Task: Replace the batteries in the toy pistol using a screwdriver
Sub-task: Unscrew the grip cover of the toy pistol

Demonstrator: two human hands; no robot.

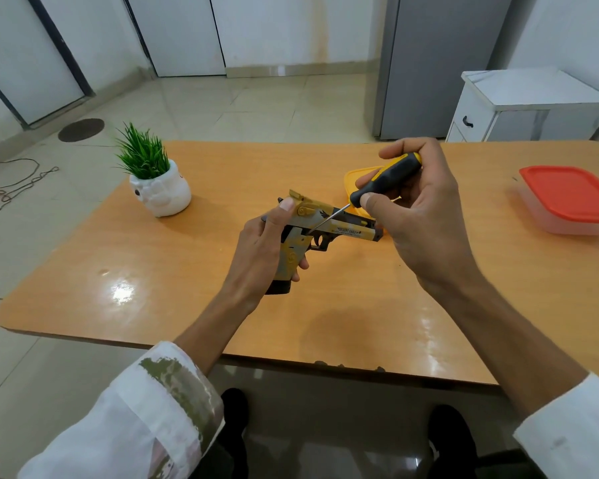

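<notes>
The left grip [263, 247] wraps the handle of the toy pistol [339, 226], holding it over the counter [187, 288] with the barrel pointing right. The right grip [419, 216] pinches the screwdriver [384, 181], its tip set against the frame just above the trigger. This looks like loosening the battery-cover screw. The next move calls for a well-seated tip and steady turning.

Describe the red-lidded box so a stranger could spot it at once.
Start at the orange table. Go to its right end, beyond the right hand gripping the screwdriver. The box there is clear plastic with a red lid, unlike the yellow box behind that hand.
</notes>
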